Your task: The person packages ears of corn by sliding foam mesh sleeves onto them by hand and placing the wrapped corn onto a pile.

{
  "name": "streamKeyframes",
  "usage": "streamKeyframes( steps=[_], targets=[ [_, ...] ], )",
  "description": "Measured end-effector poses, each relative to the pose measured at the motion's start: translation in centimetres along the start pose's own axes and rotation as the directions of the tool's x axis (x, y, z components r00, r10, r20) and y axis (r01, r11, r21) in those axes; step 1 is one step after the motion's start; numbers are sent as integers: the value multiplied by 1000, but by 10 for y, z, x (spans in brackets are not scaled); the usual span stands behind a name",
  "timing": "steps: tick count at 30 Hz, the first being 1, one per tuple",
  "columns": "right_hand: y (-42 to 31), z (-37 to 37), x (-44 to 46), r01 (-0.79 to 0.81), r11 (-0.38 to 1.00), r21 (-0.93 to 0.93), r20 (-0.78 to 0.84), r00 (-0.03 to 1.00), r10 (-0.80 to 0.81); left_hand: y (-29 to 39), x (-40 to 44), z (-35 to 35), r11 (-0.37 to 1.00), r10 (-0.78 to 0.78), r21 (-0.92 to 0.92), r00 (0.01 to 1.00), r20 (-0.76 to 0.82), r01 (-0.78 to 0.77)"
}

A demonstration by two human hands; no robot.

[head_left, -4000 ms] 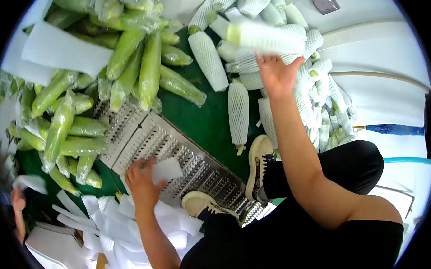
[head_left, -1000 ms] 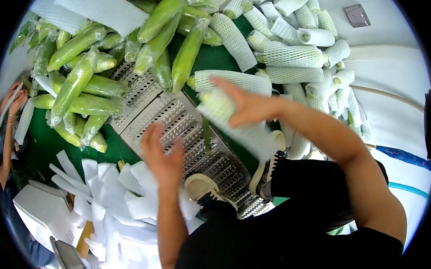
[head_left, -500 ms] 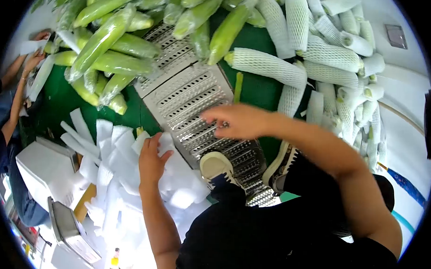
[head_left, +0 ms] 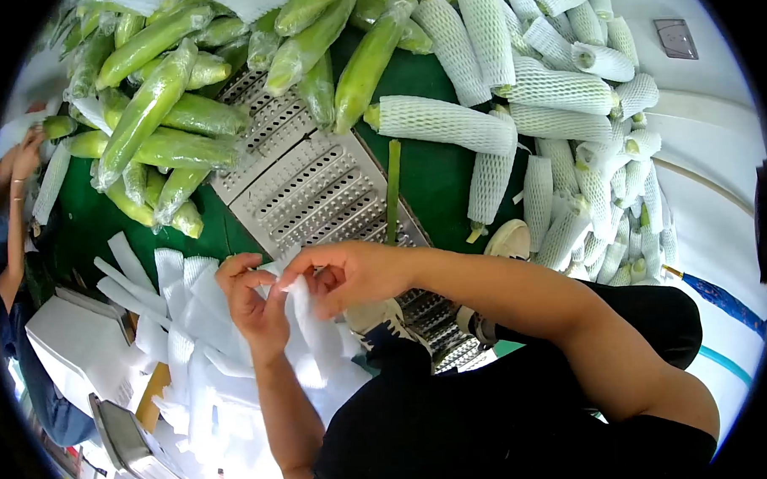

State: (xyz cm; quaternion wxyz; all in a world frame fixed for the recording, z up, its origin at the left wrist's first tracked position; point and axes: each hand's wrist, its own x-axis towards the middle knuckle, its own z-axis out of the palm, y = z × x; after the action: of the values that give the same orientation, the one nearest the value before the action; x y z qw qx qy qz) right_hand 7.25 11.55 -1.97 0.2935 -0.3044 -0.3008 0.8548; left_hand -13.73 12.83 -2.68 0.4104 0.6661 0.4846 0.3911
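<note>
My left hand (head_left: pixel 255 303) and my right hand (head_left: pixel 351 274) meet above a heap of white foam net sleeves (head_left: pixel 213 309). Between their fingertips they pinch the upper end of one white foam sleeve (head_left: pixel 311 339), which hangs down toward the heap. Part of its end is hidden behind the fingers. Ahead on the left lie long green vegetables (head_left: pixel 182 149) wrapped in clear plastic. On the right, similar vegetables in white foam nets (head_left: pixel 451 123) are piled up.
A perforated metal plate (head_left: pixel 293 188) crosses the green floor (head_left: pixel 424 78); a green strip (head_left: pixel 393 188) lies on it. My shoes (head_left: pixel 382 324) stand near its lower end. White foam boxes (head_left: pixel 79 347) are at left, beside another person's arm (head_left: pixel 15 218). A folded blue umbrella (head_left: pixel 724 304) is at right.
My right hand has moved left from over the metal plate to my left hand. Both hands now grip a foam sleeve. The view has shifted slightly, and one shoe has moved outward.
</note>
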Motion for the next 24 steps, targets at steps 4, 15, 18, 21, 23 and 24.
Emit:
streamKeyframes(
  steps=[4, 15, 18, 21, 23, 24],
  targets=[
    [-15, -25, -3, 91, 797, -597, -351, 864, -361, 9, 17, 41, 868, -198, -444, 975, 106, 224],
    [-29, -126, -3, -336, 798, -500, -384, 912, 144, -34, 85, 88, 643, -393, -276, 617, 682, 715],
    [-52, -164, -41, -374, 746, -551, -210, 927, 309, -16, 120, 108, 847, -255, -53, 492, 832, 528],
    [-113, -154, -80, -232, 707, -668, -277, 959, 54, 16, 158, 143, 917, 0, -250, 625, 781, 312],
    [-138, -146, -85, 336, 894, -296, -505, 739, -445, 56, 194, 183, 677, -111, -542, 797, 593, 498],
    [-147, -162, -67, 535, 829, -163, -591, 620, -517, 67, 215, 210, 596, -216, -649, 873, 437, 472]
  ],
)
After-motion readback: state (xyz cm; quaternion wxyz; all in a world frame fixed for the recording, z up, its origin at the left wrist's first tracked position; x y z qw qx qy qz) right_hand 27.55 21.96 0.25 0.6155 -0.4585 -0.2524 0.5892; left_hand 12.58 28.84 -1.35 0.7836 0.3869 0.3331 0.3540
